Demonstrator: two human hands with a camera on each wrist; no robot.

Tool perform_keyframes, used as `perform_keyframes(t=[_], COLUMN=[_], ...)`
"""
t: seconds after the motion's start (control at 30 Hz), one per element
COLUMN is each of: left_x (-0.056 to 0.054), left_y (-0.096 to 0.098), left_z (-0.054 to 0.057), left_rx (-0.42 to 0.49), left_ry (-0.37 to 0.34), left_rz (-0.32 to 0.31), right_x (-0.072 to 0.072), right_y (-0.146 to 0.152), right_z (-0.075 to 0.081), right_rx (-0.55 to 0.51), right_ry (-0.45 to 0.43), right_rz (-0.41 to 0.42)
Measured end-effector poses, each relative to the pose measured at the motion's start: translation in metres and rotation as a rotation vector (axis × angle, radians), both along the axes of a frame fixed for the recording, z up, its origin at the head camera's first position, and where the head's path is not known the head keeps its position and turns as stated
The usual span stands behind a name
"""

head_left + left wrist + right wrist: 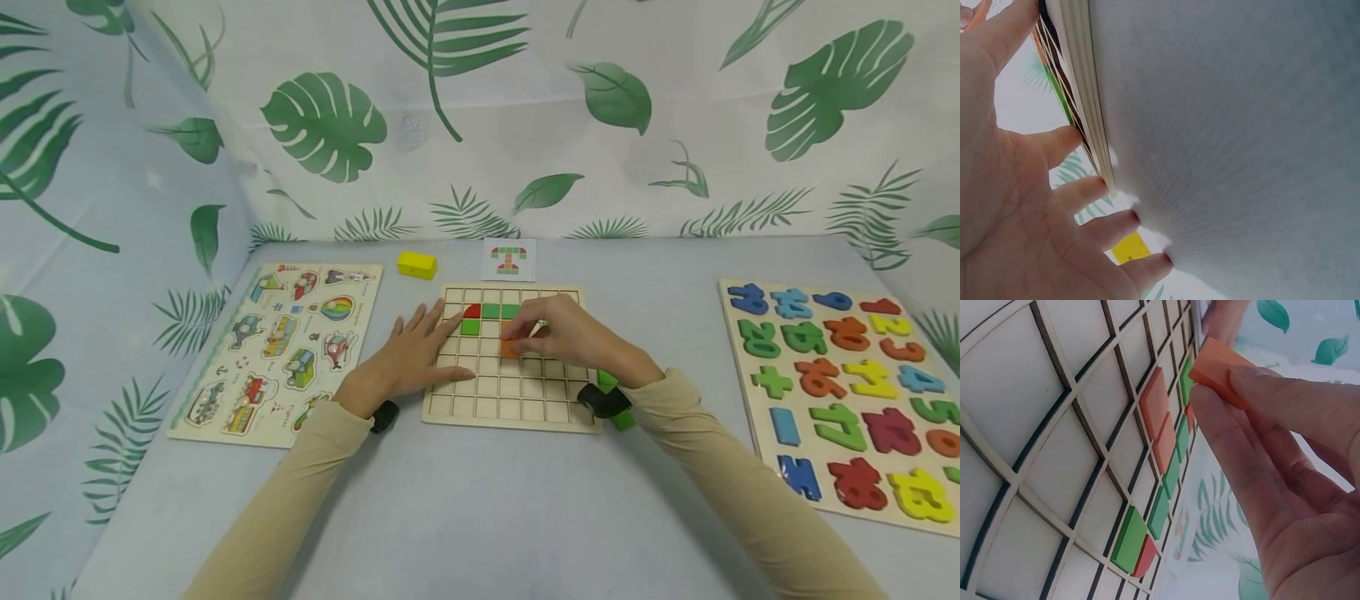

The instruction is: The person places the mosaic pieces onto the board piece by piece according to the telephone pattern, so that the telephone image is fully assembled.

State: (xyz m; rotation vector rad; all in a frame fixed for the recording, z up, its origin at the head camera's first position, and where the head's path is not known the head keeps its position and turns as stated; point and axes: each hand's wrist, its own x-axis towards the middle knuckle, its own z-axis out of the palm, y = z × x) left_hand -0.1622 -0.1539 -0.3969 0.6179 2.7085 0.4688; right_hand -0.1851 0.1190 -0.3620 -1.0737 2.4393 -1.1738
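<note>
On my feeds, the right hand [558, 327] is closed down to a pinch, and I see an orange tile [1217, 364] gripped between its thumb and fingertips, over the wooden grid board [486, 388] and clear of its cells. Close by those fingertips, two more orange tiles [1155, 403] sit in neighbouring cells, one after the other in a column. That column meets a row of green tiles [1159, 512] on the far side of the fingers, and I make out a red quarter-round piece [472, 311] at the row's left end, toward the left fingers.

The left hand [401, 358] has its fingers spread wide and nearly straight, gripping nothing; I see them along the board's left edge, with the thumb over its surface. Beyond the left fingertips I have a yellow block [417, 265], and ahead of the right fingers a small picture card [508, 260]. Outward from the left fingers lies a vehicle puzzle board [251, 360]; well off to the right of the right fingers, a number puzzle board [757, 367].
</note>
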Motion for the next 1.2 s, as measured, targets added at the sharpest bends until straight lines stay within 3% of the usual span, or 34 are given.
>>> perform_keyframes(t=[0.4, 1.2], left_x=[-0.002, -0.001], left_y=[0.001, 0.001], left_z=[-0.001, -0.001], left_rx=[-0.015, -0.024], left_ry=[-0.006, 0.006], left_rz=[0.005, 0.003], right_x=[0.0, 0.004], right_y=[0.0, 0.0], right_z=[-0.004, -0.016], right_rx=[0.026, 0.052], right_ry=[0.032, -0.02], right_rz=[-0.016, 0.019])
